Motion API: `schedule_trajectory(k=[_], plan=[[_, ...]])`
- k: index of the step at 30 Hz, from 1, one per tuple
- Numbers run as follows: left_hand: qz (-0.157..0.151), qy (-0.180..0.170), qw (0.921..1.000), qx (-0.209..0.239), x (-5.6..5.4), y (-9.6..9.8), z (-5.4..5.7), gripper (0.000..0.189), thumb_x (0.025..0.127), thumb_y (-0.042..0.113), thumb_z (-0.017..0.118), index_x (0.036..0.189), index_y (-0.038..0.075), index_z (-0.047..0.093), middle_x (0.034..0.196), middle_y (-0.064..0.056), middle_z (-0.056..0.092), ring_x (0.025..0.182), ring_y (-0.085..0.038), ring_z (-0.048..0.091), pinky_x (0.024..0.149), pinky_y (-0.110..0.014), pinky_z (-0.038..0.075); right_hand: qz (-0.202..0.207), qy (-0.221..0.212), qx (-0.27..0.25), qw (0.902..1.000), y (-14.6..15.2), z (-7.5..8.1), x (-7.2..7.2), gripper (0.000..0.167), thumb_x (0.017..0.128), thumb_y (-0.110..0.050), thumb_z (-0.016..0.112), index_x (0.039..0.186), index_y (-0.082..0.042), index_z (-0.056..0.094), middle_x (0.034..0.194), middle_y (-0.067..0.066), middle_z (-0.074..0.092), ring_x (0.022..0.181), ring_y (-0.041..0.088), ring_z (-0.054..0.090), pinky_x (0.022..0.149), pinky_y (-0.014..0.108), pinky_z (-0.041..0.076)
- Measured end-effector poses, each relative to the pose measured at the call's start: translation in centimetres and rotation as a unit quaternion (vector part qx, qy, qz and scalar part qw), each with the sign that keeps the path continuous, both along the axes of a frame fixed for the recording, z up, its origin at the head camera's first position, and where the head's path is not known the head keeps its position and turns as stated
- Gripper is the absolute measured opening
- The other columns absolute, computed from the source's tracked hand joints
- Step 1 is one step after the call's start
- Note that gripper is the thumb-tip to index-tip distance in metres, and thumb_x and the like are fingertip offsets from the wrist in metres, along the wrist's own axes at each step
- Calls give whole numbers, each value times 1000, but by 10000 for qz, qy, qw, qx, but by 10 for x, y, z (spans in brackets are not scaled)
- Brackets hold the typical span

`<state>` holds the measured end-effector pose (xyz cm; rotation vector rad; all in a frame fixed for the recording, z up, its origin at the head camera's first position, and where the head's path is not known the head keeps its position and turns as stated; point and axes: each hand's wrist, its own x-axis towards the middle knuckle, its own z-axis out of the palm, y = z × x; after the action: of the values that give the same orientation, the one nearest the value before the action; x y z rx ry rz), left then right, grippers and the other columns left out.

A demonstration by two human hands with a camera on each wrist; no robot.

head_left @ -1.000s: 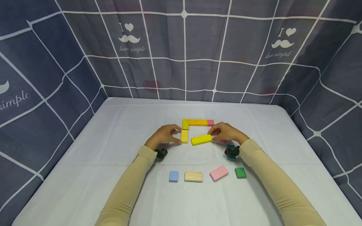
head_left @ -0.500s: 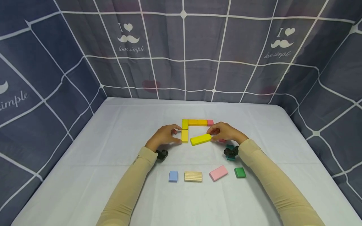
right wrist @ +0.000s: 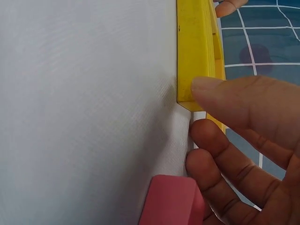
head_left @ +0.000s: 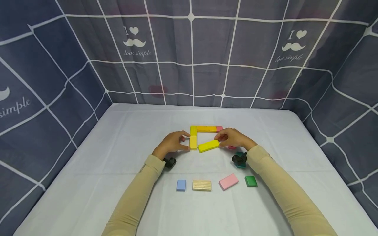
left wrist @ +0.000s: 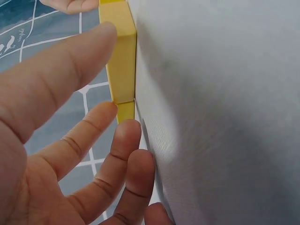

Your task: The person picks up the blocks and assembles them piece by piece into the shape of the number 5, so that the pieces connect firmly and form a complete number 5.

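Note:
On the table, a yellow block [head_left: 193, 143] stands end to end with a greenish-yellow block [head_left: 193, 130]. A long orange-yellow block [head_left: 206, 129] runs right from it to a small pink block [head_left: 219, 128]. My left hand [head_left: 171, 142] has its thumb and index finger at the left side of the nearer yellow block, the thumb [left wrist: 101, 44] over its end in the left wrist view. My right hand [head_left: 234, 138] pinches the right end of a long bright yellow block [head_left: 208, 146], which lies slanted, its left end just apart from the row.
Beside the right hand lies a dark pink block [right wrist: 171, 201]. Teal blocks [head_left: 241, 166] sit partly hidden under the right wrist camera. Nearer lie a blue block [head_left: 181, 185], a ridged wooden block [head_left: 202, 185], a light pink block [head_left: 228, 182] and a green block [head_left: 251, 181].
The right hand and the long bright yellow block have shifted slightly left, and the block slants a little more. The left hand stays by the yellow row.

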<state>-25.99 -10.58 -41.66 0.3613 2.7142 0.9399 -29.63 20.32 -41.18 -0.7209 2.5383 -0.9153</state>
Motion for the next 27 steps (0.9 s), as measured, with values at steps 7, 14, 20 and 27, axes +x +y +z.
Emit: schedule_trajectory(k=[7, 14, 20, 27], plan=[[-19, 13, 10000, -44, 0, 0, 0, 60, 90, 22, 91, 144, 13, 67, 127, -13, 71, 111, -29, 63, 102, -46, 53, -24, 9, 1, 10000, -2, 0, 1, 25, 92, 0, 81, 117, 3, 75, 106, 11, 72, 97, 23, 60, 93, 33, 53], [-29, 28, 10000, -59, 1, 0, -1, 60, 90, 22, 91, 143, 13, 67, 127, -12, 71, 111, -29, 63, 103, -46, 53, -62, -29, -53, 10000, -5, -1, 2, 26, 92, 0, 81, 118, 4, 74, 108, 14, 72, 98, 24, 60, 94, 34, 53], [-28, 33, 10000, -22, 2, 0, 0, 60, 90, 21, 91, 144, 13, 67, 128, -13, 71, 113, -30, 63, 104, -47, 53, -143, -19, 26, 9999, -6, -3, 1, 27, 93, -1, 81, 119, 4, 74, 109, 13, 72, 99, 25, 60, 95, 35, 53], [-39, 45, 10000, -17, 1, 0, 0, 60, 90, 22, 92, 143, 13, 66, 128, -13, 71, 115, -30, 64, 105, -47, 53, -137, -5, 20, 9999, -6, -1, 1, 26, 94, -1, 80, 119, 5, 74, 111, 15, 73, 100, 27, 61, 97, 38, 53]])
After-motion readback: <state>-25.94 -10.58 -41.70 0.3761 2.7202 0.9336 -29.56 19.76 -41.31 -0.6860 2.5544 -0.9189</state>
